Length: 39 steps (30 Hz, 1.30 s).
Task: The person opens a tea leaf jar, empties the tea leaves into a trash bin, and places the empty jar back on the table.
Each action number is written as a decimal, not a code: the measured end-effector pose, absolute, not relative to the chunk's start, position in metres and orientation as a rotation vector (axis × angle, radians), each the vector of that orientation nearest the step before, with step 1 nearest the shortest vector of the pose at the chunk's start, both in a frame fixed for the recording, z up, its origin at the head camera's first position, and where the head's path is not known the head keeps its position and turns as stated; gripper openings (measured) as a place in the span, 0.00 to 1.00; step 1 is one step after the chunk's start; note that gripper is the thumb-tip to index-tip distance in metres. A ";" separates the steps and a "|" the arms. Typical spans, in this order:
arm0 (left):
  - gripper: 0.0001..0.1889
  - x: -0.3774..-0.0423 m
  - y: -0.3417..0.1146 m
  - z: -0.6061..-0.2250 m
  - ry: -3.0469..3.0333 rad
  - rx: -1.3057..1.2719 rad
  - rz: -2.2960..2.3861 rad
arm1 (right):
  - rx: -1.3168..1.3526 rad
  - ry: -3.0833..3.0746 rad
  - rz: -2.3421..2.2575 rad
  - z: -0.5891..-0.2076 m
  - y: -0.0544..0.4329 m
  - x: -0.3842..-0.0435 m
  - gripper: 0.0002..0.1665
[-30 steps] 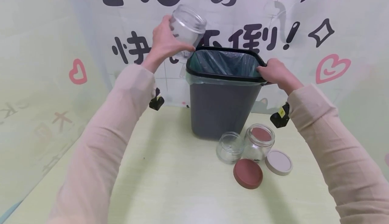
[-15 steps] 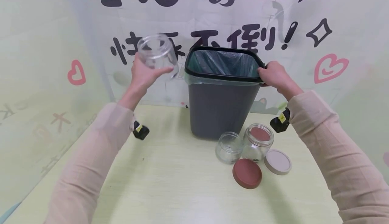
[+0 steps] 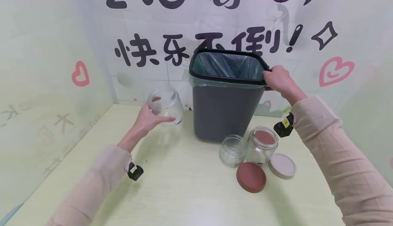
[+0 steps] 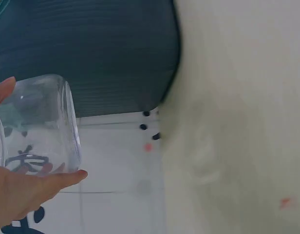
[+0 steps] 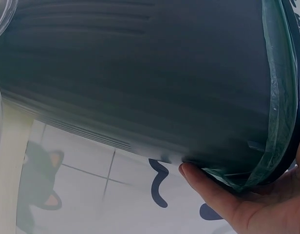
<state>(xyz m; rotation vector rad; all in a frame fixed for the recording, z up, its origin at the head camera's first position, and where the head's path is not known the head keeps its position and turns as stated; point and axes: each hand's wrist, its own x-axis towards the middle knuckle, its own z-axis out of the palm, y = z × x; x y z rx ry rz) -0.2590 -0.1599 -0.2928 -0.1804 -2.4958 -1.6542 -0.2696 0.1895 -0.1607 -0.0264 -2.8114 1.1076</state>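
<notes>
My left hand (image 3: 146, 119) holds a clear glass jar (image 3: 168, 108) around its side, thumb across the near face, left of the bin. The jar is lidless, mouth upward and slightly tilted, held above the table. In the left wrist view the jar (image 4: 40, 124) looks see-through, with the bin's dark wall behind it. My right hand (image 3: 280, 79) grips the black rim of a grey waste bin (image 3: 224, 113) at its right corner. A green translucent liner (image 3: 227, 65) is folded over that rim. In the right wrist view, fingers (image 5: 208, 190) press beneath the rim and liner.
In front of the bin stand a small open glass jar (image 3: 232, 152) and a larger one (image 3: 261, 152) with a reddish disc showing in its mouth. A red lid (image 3: 251, 177) and a pale lid (image 3: 282, 165) lie on the table (image 3: 184, 185). A printed cloth (image 3: 138, 79) hangs behind.
My left hand has carried the glass jar from beside the bin's rim leftward and then down toward the table. The right hand keeps its grip on the rim.
</notes>
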 end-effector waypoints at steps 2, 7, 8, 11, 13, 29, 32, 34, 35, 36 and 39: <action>0.49 -0.256 -0.158 -0.303 -2.546 -0.203 -1.641 | -0.036 -2.811 1.113 -0.162 0.189 -0.270 0.16; 0.48 -0.248 -0.152 -0.325 -2.623 -0.349 -1.646 | -0.032 -2.797 1.129 -0.163 0.190 -0.270 0.16; 0.48 -0.246 -0.151 -0.329 -2.628 -0.388 -1.654 | -0.031 -2.792 1.132 -0.164 0.190 -0.270 0.16; 0.48 -0.243 -0.145 -0.340 -2.635 -0.496 -1.685 | -0.037 -2.776 1.147 -0.164 0.190 -0.270 0.15; 0.47 -0.240 -0.141 -0.345 -2.650 -0.552 -1.671 | -0.045 -2.769 1.158 -0.165 0.190 -0.271 0.17; 0.51 -0.229 -0.106 -0.358 -2.776 -0.747 -1.506 | -0.044 -2.767 1.202 -0.167 0.189 -0.271 0.24; 0.53 -0.229 -0.101 -0.359 -2.780 -0.756 -1.492 | -0.046 -2.765 1.206 -0.167 0.189 -0.271 0.24; 0.53 -0.229 -0.098 -0.360 -2.780 -0.762 -1.488 | -0.045 -2.767 1.205 -0.167 0.189 -0.271 0.24; 0.53 -0.229 -0.097 -0.360 -2.780 -0.767 -1.481 | -0.044 -2.766 1.205 -0.167 0.189 -0.271 0.24; 0.53 -0.229 -0.096 -0.361 -2.777 -0.777 -1.481 | -0.043 -2.765 1.203 -0.167 0.189 -0.271 0.23; 0.52 -0.230 -0.093 -0.364 -2.772 -0.798 -1.474 | -0.040 -2.762 1.197 -0.167 0.189 -0.271 0.22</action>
